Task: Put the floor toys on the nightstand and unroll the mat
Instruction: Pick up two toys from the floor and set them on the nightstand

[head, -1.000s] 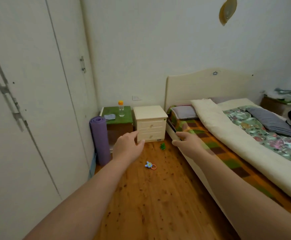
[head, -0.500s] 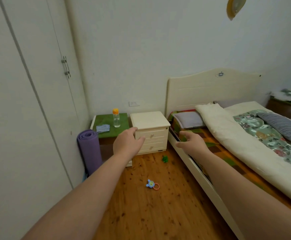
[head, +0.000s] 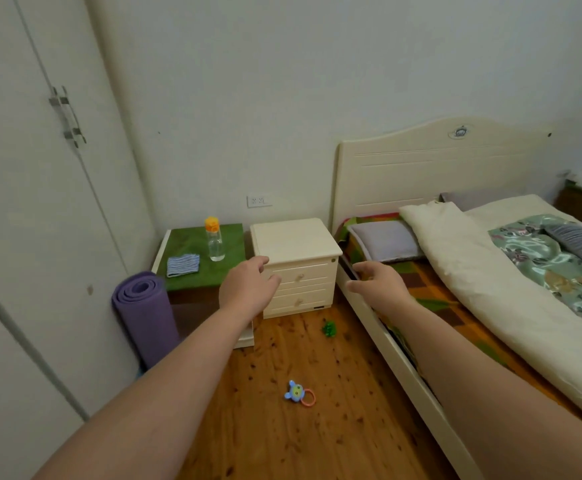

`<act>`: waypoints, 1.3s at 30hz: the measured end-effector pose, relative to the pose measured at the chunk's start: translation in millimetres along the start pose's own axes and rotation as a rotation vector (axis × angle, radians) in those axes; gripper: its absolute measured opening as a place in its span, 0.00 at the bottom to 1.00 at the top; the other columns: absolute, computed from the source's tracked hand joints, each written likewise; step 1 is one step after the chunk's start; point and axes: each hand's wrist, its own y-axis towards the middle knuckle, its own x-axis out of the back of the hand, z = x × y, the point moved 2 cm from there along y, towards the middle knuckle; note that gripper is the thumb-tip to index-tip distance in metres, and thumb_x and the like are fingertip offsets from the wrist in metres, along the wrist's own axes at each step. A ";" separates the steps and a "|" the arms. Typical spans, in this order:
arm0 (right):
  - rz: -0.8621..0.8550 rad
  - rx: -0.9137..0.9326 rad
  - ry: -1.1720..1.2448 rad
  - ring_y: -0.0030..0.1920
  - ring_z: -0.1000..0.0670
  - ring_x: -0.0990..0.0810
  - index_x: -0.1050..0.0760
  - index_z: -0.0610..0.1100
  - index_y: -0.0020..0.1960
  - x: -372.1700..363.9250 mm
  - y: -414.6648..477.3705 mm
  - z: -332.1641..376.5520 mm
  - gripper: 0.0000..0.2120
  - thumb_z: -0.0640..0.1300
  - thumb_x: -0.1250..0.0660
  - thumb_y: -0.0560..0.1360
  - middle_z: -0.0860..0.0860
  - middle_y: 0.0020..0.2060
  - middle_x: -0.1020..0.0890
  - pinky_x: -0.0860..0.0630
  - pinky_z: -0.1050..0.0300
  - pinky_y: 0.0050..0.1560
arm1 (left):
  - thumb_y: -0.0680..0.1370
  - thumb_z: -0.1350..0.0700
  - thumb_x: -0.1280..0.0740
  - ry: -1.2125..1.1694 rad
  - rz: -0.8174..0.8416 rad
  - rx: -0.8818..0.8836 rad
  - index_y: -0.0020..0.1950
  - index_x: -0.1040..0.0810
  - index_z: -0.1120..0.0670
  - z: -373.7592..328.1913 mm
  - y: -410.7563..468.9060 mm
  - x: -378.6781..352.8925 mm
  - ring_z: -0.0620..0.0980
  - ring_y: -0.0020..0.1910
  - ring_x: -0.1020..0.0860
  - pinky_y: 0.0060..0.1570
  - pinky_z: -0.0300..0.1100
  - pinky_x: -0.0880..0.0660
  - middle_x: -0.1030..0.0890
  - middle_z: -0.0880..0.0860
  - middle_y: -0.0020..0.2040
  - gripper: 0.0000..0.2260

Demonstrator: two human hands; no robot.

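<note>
Reaching forward over the wooden floor point(head: 265, 445) with left hand point(head: 248, 289) and right hand point(head: 378, 284), both empty, fingers relaxed and loosely spread, gripping nothing. Best to stoop first for the blue rattle toy point(head: 296, 393), lying near and centre on the boards, well apart from either hand; pinch by the orange ring or cup the head, as probably small and light. Then on to the green toy point(head: 329, 329), farther off, just in front of the cream nightstand point(head: 296, 240) and near the bed frame point(head: 386, 341). Set both well in from the nightstand's top edge, to guard against rolling off. Leave for afterwards the rolled purple mat point(head: 144, 313), standing on end at far left, between the wardrobe point(head: 40, 237) and the green-topped table point(head: 196, 268). Counted: two floor toys, one mat, one nightstand, one green-topped table bearing one bottle point(head: 215, 239) and one striped cloth point(head: 183, 265).
</note>
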 end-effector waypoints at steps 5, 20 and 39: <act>0.004 -0.029 -0.011 0.52 0.52 0.24 0.28 0.51 0.64 18.4 78.6 -16.3 0.22 0.49 0.30 0.71 0.51 0.60 0.22 0.29 0.63 0.40 | 0.75 0.48 0.36 0.011 0.007 0.006 0.68 0.29 0.50 -27.7 72.9 -36.8 0.51 0.60 0.24 0.52 0.42 0.27 0.22 0.50 0.63 0.21; 0.098 -0.052 -0.019 0.61 0.50 0.24 0.26 0.51 0.63 -11.4 263.7 -55.3 0.19 0.45 0.32 0.73 0.50 0.63 0.23 0.29 0.60 0.47 | 0.74 0.49 0.35 -0.022 0.107 0.092 0.62 0.24 0.51 -16.9 235.8 -161.2 0.51 0.57 0.23 0.50 0.40 0.28 0.21 0.51 0.61 0.18; 0.343 -0.186 -0.079 0.61 0.48 0.25 0.32 0.48 0.68 -112.4 435.7 -132.4 0.24 0.45 0.32 0.73 0.49 0.64 0.25 0.26 0.50 0.58 | 0.73 0.48 0.33 -0.031 0.236 0.401 0.66 0.28 0.49 78.7 352.5 -301.6 0.51 0.55 0.21 0.48 0.40 0.28 0.18 0.49 0.56 0.22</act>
